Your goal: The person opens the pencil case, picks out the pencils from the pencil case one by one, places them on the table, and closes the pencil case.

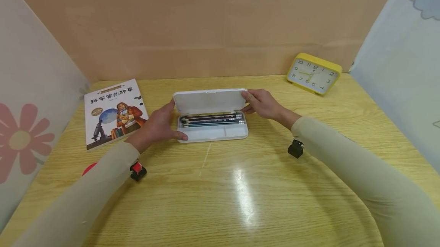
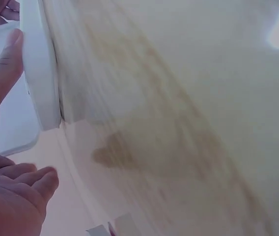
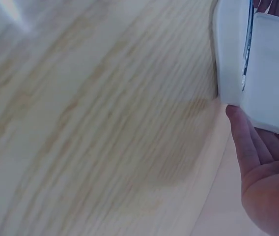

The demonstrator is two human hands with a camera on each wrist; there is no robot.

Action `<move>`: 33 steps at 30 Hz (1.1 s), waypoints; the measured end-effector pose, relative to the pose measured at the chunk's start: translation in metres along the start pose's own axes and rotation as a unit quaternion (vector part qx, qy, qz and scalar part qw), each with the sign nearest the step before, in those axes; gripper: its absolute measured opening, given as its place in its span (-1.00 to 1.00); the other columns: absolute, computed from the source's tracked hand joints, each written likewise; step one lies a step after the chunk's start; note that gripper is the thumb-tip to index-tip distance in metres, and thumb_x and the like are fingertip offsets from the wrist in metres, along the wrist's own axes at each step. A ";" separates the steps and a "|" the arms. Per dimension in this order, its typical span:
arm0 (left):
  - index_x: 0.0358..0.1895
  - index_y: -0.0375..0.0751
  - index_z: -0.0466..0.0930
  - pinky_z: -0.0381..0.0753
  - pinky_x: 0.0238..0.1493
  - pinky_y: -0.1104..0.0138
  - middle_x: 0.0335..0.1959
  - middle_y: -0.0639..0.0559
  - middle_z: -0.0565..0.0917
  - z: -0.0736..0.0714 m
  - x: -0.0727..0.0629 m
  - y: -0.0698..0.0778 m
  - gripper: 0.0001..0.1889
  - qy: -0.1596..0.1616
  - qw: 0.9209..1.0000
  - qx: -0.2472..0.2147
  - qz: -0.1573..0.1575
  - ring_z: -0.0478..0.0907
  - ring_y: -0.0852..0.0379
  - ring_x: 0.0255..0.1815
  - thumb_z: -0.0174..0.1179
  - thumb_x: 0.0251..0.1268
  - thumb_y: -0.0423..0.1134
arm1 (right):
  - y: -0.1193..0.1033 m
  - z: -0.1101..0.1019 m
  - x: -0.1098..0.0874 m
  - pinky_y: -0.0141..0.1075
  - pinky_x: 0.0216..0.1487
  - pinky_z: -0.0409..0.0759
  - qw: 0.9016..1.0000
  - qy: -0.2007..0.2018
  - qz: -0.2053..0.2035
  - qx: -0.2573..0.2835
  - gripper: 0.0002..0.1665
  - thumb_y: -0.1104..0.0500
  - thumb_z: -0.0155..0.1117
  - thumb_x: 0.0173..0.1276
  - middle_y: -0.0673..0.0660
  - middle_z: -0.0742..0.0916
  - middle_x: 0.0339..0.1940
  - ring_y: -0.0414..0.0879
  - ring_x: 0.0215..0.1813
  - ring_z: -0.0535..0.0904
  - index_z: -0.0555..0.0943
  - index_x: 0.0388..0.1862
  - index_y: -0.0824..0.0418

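A white pencil case (image 1: 203, 134) lies on the table with its lid (image 1: 210, 102) raised, hinged at the back. Inside, several dark pencils (image 1: 213, 119) lie side by side along the rear compartment. My left hand (image 1: 159, 125) holds the case's left end, its thumb on the front corner and its fingers up by the lid's left edge. In the left wrist view, some fingers (image 2: 41, 184) curl loosely beside the case. My right hand (image 1: 264, 104) grips the lid's right edge, thumb on the inner face; its other fingers are partly hidden behind.
A picture book (image 1: 115, 113) lies to the left, near my left forearm. At the back right stands a yellow clock (image 1: 314, 73). Part of a red object (image 1: 89, 168) shows beside the left sleeve. Walls enclose the table at the back and both sides.
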State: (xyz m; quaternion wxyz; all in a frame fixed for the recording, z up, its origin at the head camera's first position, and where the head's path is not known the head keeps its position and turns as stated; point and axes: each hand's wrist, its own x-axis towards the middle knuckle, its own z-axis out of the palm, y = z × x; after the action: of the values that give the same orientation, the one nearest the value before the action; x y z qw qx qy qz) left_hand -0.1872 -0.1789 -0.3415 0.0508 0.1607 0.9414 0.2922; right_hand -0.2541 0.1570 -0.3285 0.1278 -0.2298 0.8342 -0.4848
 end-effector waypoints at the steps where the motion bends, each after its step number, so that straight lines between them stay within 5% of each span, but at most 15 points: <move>1: 0.53 -0.08 -0.28 0.07 0.34 -0.04 0.49 -0.15 0.02 0.000 0.000 0.001 0.39 0.003 1.000 0.003 0.005 -0.01 -0.19 0.45 0.56 -0.37 0.10 | 0.000 0.000 0.001 -0.10 -0.20 0.64 1.000 0.002 0.009 0.001 -0.50 0.06 -0.16 0.56 0.42 0.59 0.03 0.19 -0.16 0.67 0.51 0.06 0.48; 10: 0.49 -0.24 -0.44 0.03 0.36 0.00 0.51 -0.13 -0.32 -0.002 -0.001 0.004 0.41 0.008 0.998 0.047 0.039 -0.20 -0.16 0.48 0.54 -0.26 0.06 | 0.001 0.003 0.012 -0.17 -0.36 0.67 0.996 0.048 0.050 -0.049 -0.63 0.14 -0.02 0.52 0.34 0.66 -0.29 0.07 -0.34 0.71 0.56 -0.20 0.46; 21: 0.51 -0.26 -0.22 -0.14 0.36 -0.12 0.53 -0.04 -0.30 -0.009 0.005 -0.003 0.35 -0.034 0.992 0.117 0.045 -0.25 -0.30 0.46 0.43 -0.26 0.32 | 0.003 0.009 0.024 -0.33 -0.57 0.59 0.983 0.046 0.075 -0.162 -0.63 0.16 0.01 0.51 0.20 0.68 -0.60 -0.02 -0.59 0.64 0.62 -0.34 0.39; 33: 0.50 -0.26 -0.18 -0.16 0.34 -0.18 0.53 -0.06 -0.26 -0.014 0.013 -0.005 0.34 -0.082 0.985 0.144 0.041 -0.25 -0.30 0.46 0.36 -0.27 0.41 | 0.004 0.011 0.024 -0.30 -0.53 0.60 0.983 0.027 0.098 -0.155 -0.62 0.13 -0.02 0.53 0.17 0.67 -0.59 -0.01 -0.58 0.61 0.62 -0.33 0.36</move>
State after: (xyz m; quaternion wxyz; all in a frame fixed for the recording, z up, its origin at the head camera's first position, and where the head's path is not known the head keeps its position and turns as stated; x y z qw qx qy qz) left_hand -0.2035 -0.1866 -0.3328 0.0920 0.2285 0.9589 0.1408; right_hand -0.2705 0.1380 -0.3371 0.1153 -0.1506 0.9208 -0.3408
